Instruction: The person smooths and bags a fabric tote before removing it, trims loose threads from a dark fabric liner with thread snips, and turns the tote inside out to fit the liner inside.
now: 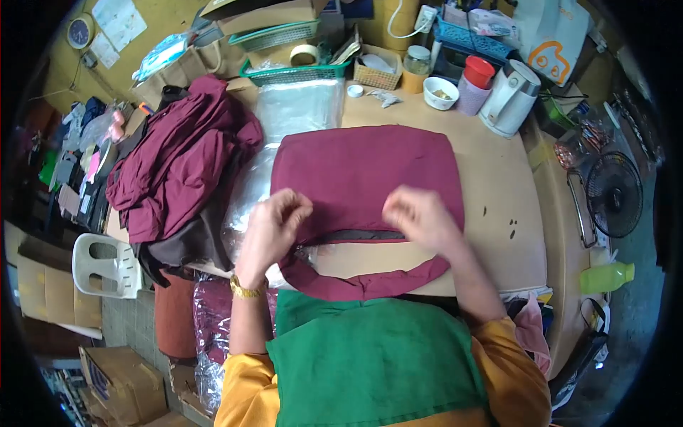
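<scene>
A maroon cloth piece (366, 167) lies folded into a smooth, rounded rectangle on the table in front of me. Its broad maroon band (363, 285) curves in a loop along the table's near edge, and a dark lining shows at the fold between them. My left hand (274, 224), with a gold watch at the wrist, is over the cloth's lower left corner, fingers curled together. Over the lower right part is my right hand (420, 217), slightly blurred, its thumb and fingers pinched. Whatever either hand pinches, if anything, is hidden.
A heap of maroon and dark garments (185, 156) covers the table's left side. Clear plastic bags (299, 107) lie behind the folded cloth. Along the back stand green baskets (295, 73), a white bowl (441, 94) and a white kettle (509, 99). A fan (614, 194) is at right.
</scene>
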Demonstrator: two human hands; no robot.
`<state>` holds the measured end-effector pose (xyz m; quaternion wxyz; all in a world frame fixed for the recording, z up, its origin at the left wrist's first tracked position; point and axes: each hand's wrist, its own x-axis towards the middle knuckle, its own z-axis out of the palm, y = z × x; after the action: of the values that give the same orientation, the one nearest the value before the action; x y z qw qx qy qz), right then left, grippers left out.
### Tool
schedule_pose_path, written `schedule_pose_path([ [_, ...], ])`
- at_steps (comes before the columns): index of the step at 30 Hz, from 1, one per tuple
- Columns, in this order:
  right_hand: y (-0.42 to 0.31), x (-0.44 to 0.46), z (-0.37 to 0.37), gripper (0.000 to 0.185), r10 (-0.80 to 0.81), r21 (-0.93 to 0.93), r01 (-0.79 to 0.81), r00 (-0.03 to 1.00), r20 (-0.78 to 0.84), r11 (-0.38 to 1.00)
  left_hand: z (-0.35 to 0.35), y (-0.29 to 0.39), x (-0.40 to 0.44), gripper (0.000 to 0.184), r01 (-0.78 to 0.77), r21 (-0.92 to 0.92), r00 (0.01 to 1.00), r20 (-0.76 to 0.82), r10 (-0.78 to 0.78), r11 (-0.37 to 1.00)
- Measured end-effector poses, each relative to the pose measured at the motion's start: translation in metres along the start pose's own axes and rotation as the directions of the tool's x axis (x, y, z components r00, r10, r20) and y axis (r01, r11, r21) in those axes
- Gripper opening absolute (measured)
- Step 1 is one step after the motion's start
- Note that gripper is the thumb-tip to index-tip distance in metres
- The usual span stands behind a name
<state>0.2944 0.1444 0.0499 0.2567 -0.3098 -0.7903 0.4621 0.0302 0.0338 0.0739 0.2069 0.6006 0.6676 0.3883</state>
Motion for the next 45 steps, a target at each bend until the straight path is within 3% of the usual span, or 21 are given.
schedule_pose_path([
  [2,0.003,-0.019,0.026,0.008,0.006,-0.041,0.002,0.979,0.204,0.999,-0.006,-0.005,-0.023,0.023,0.014,0.221,0.999,-0.037,-0.006,0.975],
  [4,0.025,-0.029,0.042,0.009,-0.07,-0.163,0.097,0.984,0.165,0.982,-0.007,-0.033,-0.044,0.041,-0.007,0.412,0.994,-0.098,0.052,0.911],
  [6,0.03,-0.029,0.045,0.011,-0.154,-0.293,0.185,0.98,0.126,0.938,-0.002,-0.058,-0.066,0.058,0.122,0.29,0.992,-0.069,-0.106,0.949],
  [8,0.023,-0.026,0.043,0.014,0.005,-0.318,0.043,0.989,0.15,0.947,0.008,-0.064,-0.081,0.065,0.248,0.051,0.966,-0.089,-0.243,0.967],
  [11,0.012,-0.016,0.064,0.014,-0.121,-0.224,0.164,0.974,0.193,0.961,0.025,-0.063,-0.093,0.068,0.213,-0.115,0.961,-0.157,-0.229,0.97],
  [14,0.011,-0.001,0.105,0.013,-0.338,-0.28,0.363,0.932,0.134,0.889,0.033,-0.069,-0.094,0.071,0.253,-0.01,0.953,-0.169,-0.251,0.967],
  [18,0.03,0.019,0.136,0.011,-0.357,-0.513,0.365,0.926,0.119,0.777,0.035,-0.069,-0.091,0.069,0.251,-0.007,0.949,-0.198,-0.248,0.968],
  [19,0.037,0.024,0.136,0.01,-0.361,-0.455,0.367,0.927,0.102,0.811,0.039,-0.065,-0.088,0.052,0.131,0.149,0.922,-0.382,-0.065,0.98],
  [20,0.043,0.026,0.136,0.009,-0.362,-0.396,0.366,0.928,0.086,0.842,0.041,-0.06,-0.086,0.052,0.133,0.148,0.92,-0.386,-0.066,0.98],
  [22,0.042,0.025,0.135,0.007,-0.345,-0.375,0.353,0.934,0.091,0.857,0.042,-0.044,-0.081,0.03,-0.168,0.244,0.891,-0.377,0.253,0.955],
  [23,0.042,0.024,0.135,0.006,-0.327,-0.355,0.34,0.94,0.098,0.871,0.047,-0.034,-0.082,0.013,-0.113,0.163,0.952,-0.265,0.154,0.98],
  [26,0.045,0.025,0.137,0.005,-0.323,-0.374,0.335,0.942,0.095,0.865,0.076,-0.044,-0.074,0.013,0.048,0.29,0.954,-0.295,0.042,0.956],
  [30,0.051,0.026,0.135,0.005,-0.313,-0.366,0.323,0.946,0.088,0.873,0.08,-0.07,-0.073,0.012,-0.034,0.311,0.967,-0.232,0.11,0.95],
  [32,0.053,0.028,0.134,0.007,-0.35,-0.286,0.346,0.936,0.039,0.894,0.071,-0.075,-0.077,0.011,0.107,-0.123,0.961,-0.243,-0.134,0.987],
  [34,0.047,0.027,0.128,0.008,-0.351,-0.243,0.351,0.935,0.043,0.904,0.063,-0.08,-0.082,0.011,0.101,-0.166,0.959,-0.248,-0.141,0.981],
  [37,0.043,0.023,0.124,0.01,-0.371,-0.272,0.367,0.928,0.037,0.89,0.042,-0.062,-0.092,0.022,0.314,-0.622,0.909,-0.021,-0.416,0.718],
  [38,0.043,0.023,0.123,0.011,-0.393,-0.349,0.378,0.919,0.031,0.857,0.035,-0.069,-0.096,0.022,0.311,-0.621,0.91,-0.023,-0.414,0.72],
  [40,0.046,0.021,0.126,0.011,-0.391,-0.359,0.37,0.92,0.016,0.857,0.016,-0.072,-0.103,0.034,0.291,-0.709,0.957,0.224,-0.186,0.643],
  [42,0.044,0.018,0.126,0.01,-0.39,-0.375,0.363,0.921,0.006,0.853,0.024,-0.047,-0.098,0.038,0.383,-0.616,0.91,0.38,-0.166,0.689],
  [44,0.035,0.014,0.123,0.009,-0.294,-0.273,0.291,0.955,0.031,0.917,0.046,-0.021,-0.083,0.028,0.134,-0.482,0.969,0.246,-0.013,0.866],
  [45,0.038,0.013,0.123,0.011,-0.303,-0.232,0.303,0.952,0.035,0.924,0.037,-0.009,-0.073,0.017,0.285,-0.224,0.863,0.484,-0.147,0.932],
])
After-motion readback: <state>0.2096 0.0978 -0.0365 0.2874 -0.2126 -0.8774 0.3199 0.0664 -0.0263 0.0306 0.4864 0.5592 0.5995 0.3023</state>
